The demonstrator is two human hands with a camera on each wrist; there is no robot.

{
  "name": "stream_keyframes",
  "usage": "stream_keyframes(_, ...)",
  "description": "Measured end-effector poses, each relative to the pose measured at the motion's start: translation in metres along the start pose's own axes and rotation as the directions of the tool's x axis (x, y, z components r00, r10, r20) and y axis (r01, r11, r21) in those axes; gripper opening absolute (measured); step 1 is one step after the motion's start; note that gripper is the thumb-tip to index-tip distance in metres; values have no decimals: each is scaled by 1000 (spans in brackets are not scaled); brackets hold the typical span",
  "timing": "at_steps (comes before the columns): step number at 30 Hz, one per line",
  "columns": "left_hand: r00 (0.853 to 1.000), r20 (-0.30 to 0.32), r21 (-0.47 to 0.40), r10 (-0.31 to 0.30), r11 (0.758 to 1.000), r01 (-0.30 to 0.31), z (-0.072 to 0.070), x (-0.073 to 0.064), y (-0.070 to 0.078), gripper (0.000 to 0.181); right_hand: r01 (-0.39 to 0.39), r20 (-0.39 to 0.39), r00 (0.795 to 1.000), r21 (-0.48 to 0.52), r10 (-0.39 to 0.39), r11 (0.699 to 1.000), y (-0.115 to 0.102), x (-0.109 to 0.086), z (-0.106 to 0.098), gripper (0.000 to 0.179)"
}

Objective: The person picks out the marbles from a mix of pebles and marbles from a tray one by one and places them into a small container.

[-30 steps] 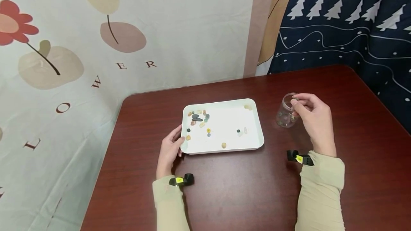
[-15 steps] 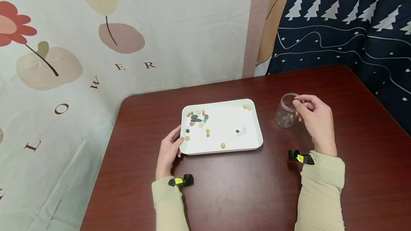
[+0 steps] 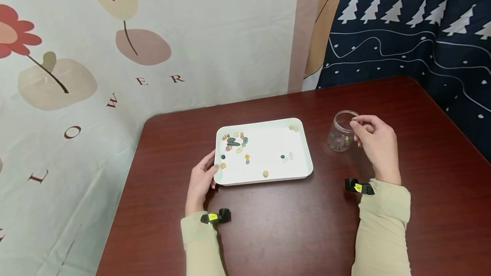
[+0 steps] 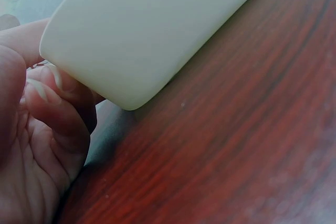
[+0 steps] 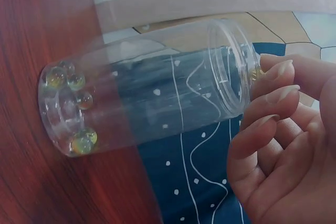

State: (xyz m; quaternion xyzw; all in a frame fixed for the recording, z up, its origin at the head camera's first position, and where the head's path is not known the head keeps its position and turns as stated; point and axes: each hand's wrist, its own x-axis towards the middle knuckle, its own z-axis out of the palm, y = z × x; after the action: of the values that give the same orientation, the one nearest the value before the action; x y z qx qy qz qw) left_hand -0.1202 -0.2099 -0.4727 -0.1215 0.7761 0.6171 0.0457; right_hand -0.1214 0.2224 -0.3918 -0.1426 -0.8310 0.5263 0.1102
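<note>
A clear jar stands upright on the table, with several glass marbles at its bottom. My right hand is at the jar's mouth, index finger and thumb together by the rim. In the right wrist view, a small yellowish marble glints at these fingertips, mostly hidden by them. To the left lies a white tray bearing small stones. My left hand grips its near left corner, thumb on the rim and other fingers curled below, as the left wrist view shows.
Coloured stones cluster in the tray's far left part; a few others lie scattered across it. The dark red wooden table ends at a flower-printed cloth behind and a navy tree-patterned cloth at the right.
My right fingers have shifted slightly right relative to the jar, from over its mouth towards its right rim. The left hand keeps its hold on the tray. The head view has drifted a little.
</note>
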Motion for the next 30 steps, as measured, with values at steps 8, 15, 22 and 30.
stream_keyframes(8, 999, 10, -13, -30, 999, 30, 0, -7, 12, 47, 20, 40, 999, -110, -15, 994, 3, 1, -2, 41)
stream_keyframes(15, 1000, 13, 6, -16, 1000, 16, 3, -15, 27, 48, 9, 48, 999, -112, -3, 994, 3, 1, -2, 43)
stream_keyframes(22, 1000, 16, 4, -17, 1000, 17, 4, -16, 28, 48, 14, 61, 998, -101, -8, 995, 3, 1, -3, 42)
stream_keyframes(30, 1000, 22, -1, -12, 1000, 12, 4, -17, 28, 48, 18, 77, 997, -99, -11, 995, 4, 1, -4, 41)
